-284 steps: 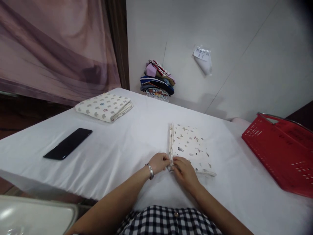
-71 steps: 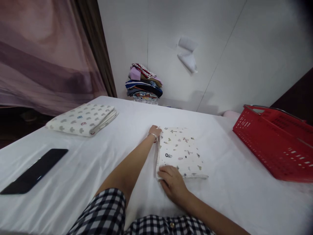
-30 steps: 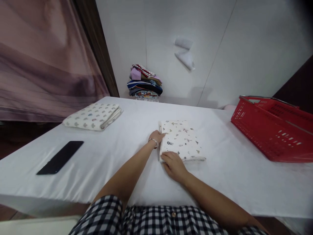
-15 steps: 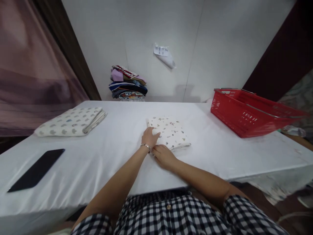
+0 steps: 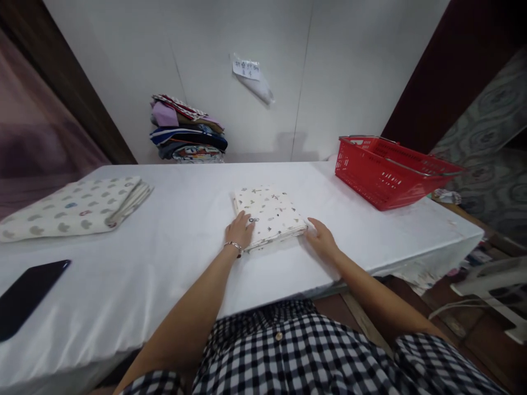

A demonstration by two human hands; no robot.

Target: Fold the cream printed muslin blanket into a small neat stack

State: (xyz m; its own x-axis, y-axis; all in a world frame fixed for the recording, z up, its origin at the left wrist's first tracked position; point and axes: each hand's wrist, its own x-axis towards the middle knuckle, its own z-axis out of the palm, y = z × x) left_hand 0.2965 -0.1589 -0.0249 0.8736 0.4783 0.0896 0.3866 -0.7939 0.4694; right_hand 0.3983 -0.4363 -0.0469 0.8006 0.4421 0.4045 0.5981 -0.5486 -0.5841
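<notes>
A folded white cloth [image 5: 272,211] with a small scattered print lies flat on the table in front of me. My left hand [image 5: 239,229], a bracelet at its wrist, rests at the cloth's near left edge with fingers stretched out over it. At the near right corner, my right hand [image 5: 323,240] touches the cloth's edge, its fingers extended and the thumb apart from them. Several layers show along the near fold.
The table [image 5: 177,219] has a white covering. A larger folded cloth [image 5: 82,208] with grey motifs lies left, above a dark flat object [image 5: 31,293]. A red basket [image 5: 370,178] stands at the right. A stack of folded fabrics [image 5: 187,131] is by the wall.
My right hand has moved from beside my left hand to the cloth's right corner. My left hand stays at the left edge. The view has turned somewhat to the right.
</notes>
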